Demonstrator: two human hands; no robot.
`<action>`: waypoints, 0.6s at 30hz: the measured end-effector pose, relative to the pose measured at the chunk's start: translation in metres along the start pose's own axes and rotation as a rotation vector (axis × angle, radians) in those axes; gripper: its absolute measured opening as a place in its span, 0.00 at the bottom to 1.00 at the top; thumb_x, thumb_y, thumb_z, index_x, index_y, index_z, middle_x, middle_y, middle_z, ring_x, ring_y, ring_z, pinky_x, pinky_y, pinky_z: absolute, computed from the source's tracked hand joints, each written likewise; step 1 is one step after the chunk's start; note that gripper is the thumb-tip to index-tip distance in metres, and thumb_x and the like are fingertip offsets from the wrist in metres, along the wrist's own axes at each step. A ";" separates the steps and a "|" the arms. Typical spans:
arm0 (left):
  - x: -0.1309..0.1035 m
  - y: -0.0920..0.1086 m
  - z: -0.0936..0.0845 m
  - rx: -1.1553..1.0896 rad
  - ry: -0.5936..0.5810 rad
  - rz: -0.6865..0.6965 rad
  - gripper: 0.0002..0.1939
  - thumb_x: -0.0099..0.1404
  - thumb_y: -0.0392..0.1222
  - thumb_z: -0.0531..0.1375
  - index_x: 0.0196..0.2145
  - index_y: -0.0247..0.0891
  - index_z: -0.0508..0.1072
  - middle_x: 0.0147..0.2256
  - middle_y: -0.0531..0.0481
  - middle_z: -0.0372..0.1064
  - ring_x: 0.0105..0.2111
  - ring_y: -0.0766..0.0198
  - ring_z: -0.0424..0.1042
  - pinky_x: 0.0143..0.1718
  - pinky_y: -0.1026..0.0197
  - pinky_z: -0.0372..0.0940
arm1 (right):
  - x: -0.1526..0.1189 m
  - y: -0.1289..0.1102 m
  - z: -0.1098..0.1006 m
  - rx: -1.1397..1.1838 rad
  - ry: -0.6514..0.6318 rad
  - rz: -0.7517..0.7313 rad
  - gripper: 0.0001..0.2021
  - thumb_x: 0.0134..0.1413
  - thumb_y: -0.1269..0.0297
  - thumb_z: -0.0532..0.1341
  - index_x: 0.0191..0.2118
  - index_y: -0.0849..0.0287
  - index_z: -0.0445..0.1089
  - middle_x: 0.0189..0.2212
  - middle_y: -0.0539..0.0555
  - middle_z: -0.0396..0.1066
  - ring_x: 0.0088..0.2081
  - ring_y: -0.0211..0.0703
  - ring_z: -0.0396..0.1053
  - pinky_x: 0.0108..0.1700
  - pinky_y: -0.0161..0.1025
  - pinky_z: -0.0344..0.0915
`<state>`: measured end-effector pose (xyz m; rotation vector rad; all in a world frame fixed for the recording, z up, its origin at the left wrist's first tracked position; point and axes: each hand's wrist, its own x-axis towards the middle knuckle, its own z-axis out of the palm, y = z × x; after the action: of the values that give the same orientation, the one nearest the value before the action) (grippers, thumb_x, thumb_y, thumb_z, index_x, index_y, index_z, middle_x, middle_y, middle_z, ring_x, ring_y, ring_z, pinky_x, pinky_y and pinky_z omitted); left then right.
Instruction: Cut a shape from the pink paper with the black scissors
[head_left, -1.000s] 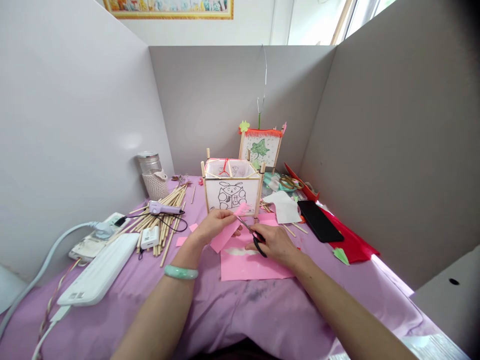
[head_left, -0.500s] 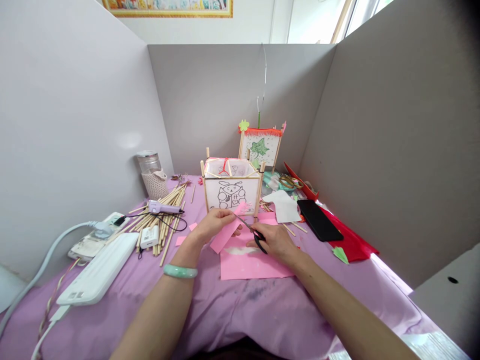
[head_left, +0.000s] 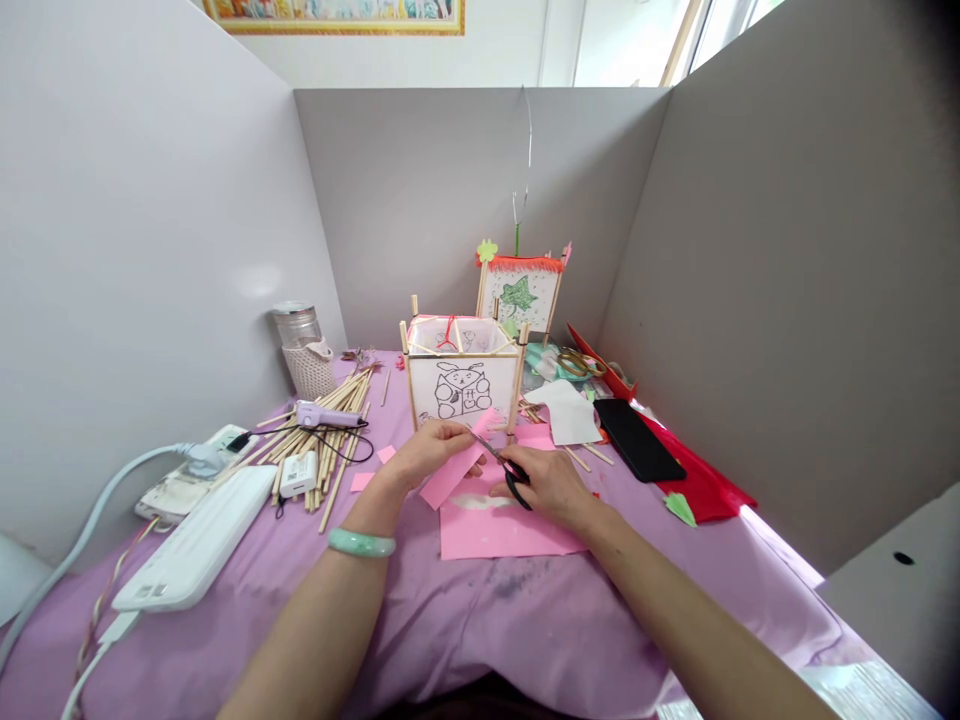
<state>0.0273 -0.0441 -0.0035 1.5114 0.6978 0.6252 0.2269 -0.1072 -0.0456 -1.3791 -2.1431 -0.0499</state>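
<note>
My left hand (head_left: 436, 450) pinches a strip of pink paper (head_left: 451, 480), held slanting above the table. In my right hand (head_left: 551, 485) is a pair of scissors with black handles (head_left: 516, 482); their blades point up and left and lie against the strip near my left fingertips. The strip's far end looks cut into a fringe. Beneath both hands lies a larger pink sheet (head_left: 495, 535). Just behind them stands a lantern of wooden sticks and white panels (head_left: 461, 388), a bear-like figure drawn on its front and a red cord across its open top.
A second lantern (head_left: 521, 295) with a green leaf stands behind. To the left are wooden sticks (head_left: 341, 400), a purple glue gun (head_left: 328, 415), a jar (head_left: 304, 350) and a white power bank (head_left: 199, 540). A black phone (head_left: 640, 440) and red fabric (head_left: 705, 480) lie right.
The strip's far end looks slightly shifted around the scissor blades. Both hands stay almost in the same place.
</note>
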 end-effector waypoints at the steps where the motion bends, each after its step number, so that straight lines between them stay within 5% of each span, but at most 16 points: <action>1: 0.000 -0.001 0.001 0.002 -0.005 0.000 0.17 0.54 0.51 0.62 0.31 0.30 0.72 0.29 0.42 0.73 0.30 0.58 0.74 0.34 0.57 0.69 | 0.000 0.000 0.000 0.003 0.002 -0.003 0.20 0.50 0.46 0.60 0.42 0.56 0.69 0.29 0.51 0.72 0.28 0.38 0.67 0.28 0.32 0.53; 18: 0.000 -0.002 -0.001 0.019 -0.029 -0.010 0.16 0.54 0.50 0.61 0.31 0.32 0.72 0.28 0.43 0.73 0.28 0.58 0.74 0.33 0.58 0.69 | 0.002 -0.005 -0.004 0.007 -0.014 0.006 0.17 0.51 0.49 0.61 0.41 0.56 0.70 0.28 0.49 0.72 0.26 0.37 0.67 0.28 0.32 0.53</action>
<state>0.0269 -0.0434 -0.0058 1.5309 0.6897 0.5894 0.2240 -0.1089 -0.0400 -1.3859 -2.1485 -0.0310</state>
